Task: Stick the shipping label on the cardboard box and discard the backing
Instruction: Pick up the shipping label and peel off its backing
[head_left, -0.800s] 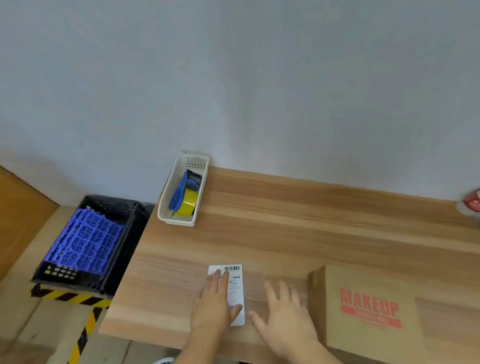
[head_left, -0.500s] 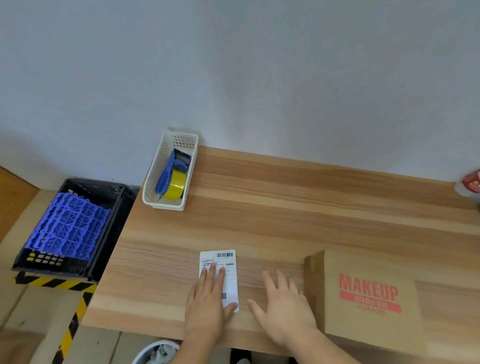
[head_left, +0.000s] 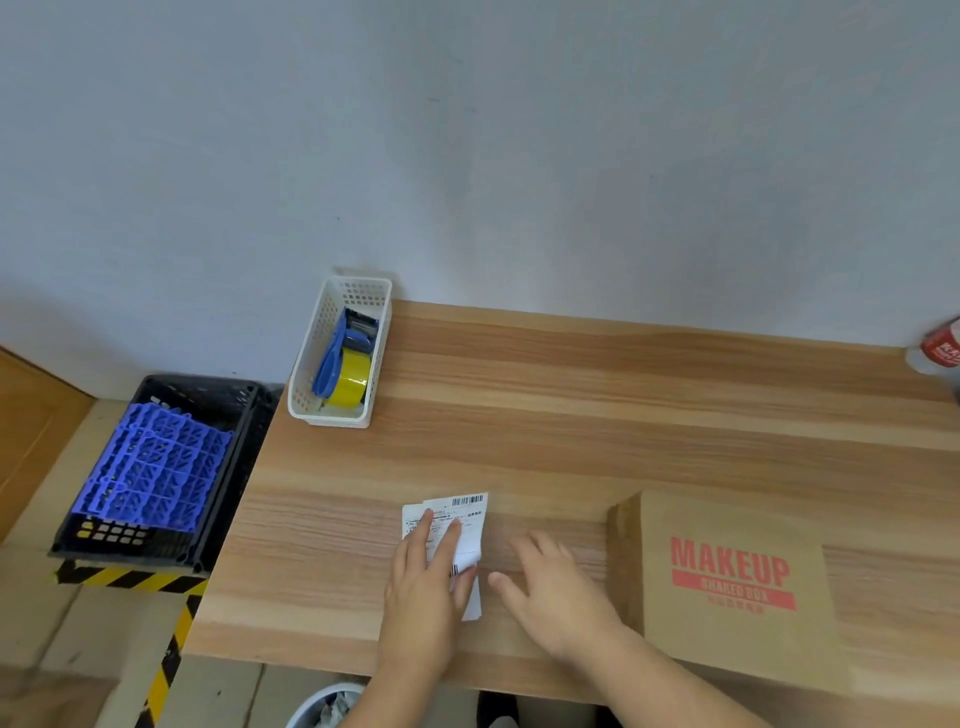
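Observation:
A white shipping label (head_left: 464, 525) with a barcode lies on the wooden table (head_left: 597, 415), near the front edge. My left hand (head_left: 427, 582) presses on it, fingers over its middle and thumb curling its lower right corner up; a second white layer shows offset at the top left. My right hand (head_left: 550, 592) rests flat on the table just right of the label, fingers spread, holding nothing. The cardboard box (head_left: 727, 587) with red MAKEUP print sits to the right, beside my right hand.
A white basket (head_left: 311, 374) at the table's back left holds a blue tape dispenser with yellow tape (head_left: 347, 376). A black crate (head_left: 218, 395) with blue grids stands on the floor at left. A bin (head_left: 324, 709) shows below the table edge. A red-labelled bottle (head_left: 935, 348) stands far right.
The label's lower right corner has curled up under my left thumb, and the sheet now shows two offset layers at the top. My right hand has stayed beside it.

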